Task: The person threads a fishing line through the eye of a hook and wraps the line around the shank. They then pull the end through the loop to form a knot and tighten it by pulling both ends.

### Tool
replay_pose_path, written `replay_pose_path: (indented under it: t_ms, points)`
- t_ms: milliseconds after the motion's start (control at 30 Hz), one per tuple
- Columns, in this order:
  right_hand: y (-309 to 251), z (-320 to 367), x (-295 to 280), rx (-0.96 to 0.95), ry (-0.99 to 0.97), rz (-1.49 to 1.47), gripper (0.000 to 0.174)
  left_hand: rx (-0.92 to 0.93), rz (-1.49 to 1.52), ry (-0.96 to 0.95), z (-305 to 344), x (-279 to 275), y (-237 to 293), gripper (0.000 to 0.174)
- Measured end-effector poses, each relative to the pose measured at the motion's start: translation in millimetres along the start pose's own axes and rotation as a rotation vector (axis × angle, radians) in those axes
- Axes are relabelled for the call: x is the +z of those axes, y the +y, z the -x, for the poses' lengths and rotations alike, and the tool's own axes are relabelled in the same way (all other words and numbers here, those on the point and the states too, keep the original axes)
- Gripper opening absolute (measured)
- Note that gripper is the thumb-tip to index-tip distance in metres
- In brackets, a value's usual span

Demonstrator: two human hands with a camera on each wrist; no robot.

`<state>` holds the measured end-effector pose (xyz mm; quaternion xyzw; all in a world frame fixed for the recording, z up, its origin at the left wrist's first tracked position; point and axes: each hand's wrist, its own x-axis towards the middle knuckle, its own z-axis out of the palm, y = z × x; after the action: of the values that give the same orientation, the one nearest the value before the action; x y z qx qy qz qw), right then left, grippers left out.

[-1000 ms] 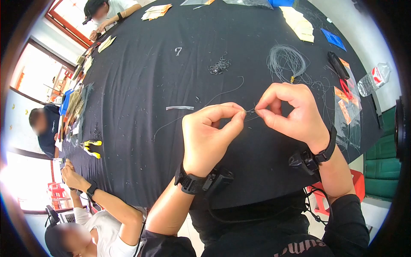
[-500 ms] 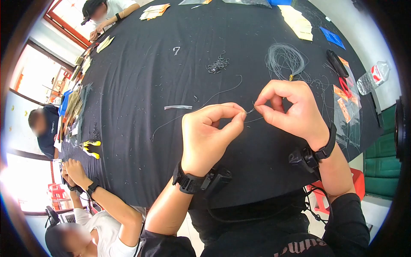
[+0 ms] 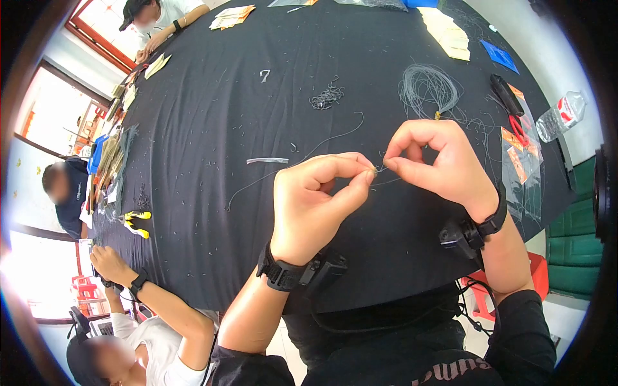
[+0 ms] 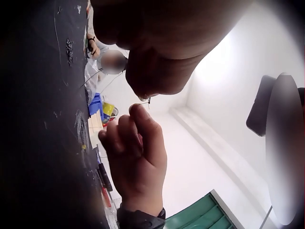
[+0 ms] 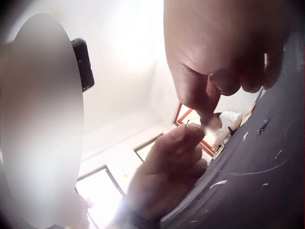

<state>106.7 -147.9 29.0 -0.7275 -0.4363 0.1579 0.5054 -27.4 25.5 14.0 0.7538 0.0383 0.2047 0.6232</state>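
In the head view my left hand [image 3: 315, 202] pinches a small dark piece and thin line [image 3: 378, 171] between thumb and index fingertip. Close to its right, my right hand [image 3: 444, 167] pinches the line, thumb against index finger, a small gap between both hands' fingertips. Loose grey line [image 3: 302, 156] curves over the black cloth from beyond the left hand. The left wrist view shows a tiny dark piece [image 4: 149, 100] at the left fingertips, above the right hand [image 4: 140, 162]. In the right wrist view it stands at the left hand's [image 5: 167, 171] fingertips. What the piece is, I cannot tell.
Beyond the hands lie a clear strip [image 3: 267, 160], a pile of small dark pieces [image 3: 327, 96] and a coil of line [image 3: 428, 90]. Yellow-handled pliers [image 3: 137, 224] lie left. Red-handled scissors [image 3: 519, 130] and a bottle [image 3: 561, 118] are right. Other people sit along the left side.
My left fingertips have shifted slightly right, closer to the right hand's. The right hand has barely moved, and the line between them shows a shorter stretch. The neighbour's hands at lower left have moved.
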Motion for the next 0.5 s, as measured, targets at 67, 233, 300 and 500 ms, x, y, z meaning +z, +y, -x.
replay_pose_path:
  t_ms: [67, 233, 300, 500]
  points:
    - [1, -1, 3, 0.105, -0.037, -0.212, 0.007, 0.026, 0.002, 0.027, 1, 0, 4, 0.005]
    - [-2, 5, 25, 0.34, -0.067, -0.573, 0.013, 0.125, -0.066, 0.109, 0, -1, 0, 0.005]
    - [-2, 9, 33, 0.316, -0.024, -0.511, 0.012, 0.239, -0.198, 0.145, -3, -2, -10, 0.004]
    - [-11, 16, 40, 0.057, 0.12, -0.057, 0.006, 0.418, -0.527, 0.148, -9, -3, -13, 0.011]
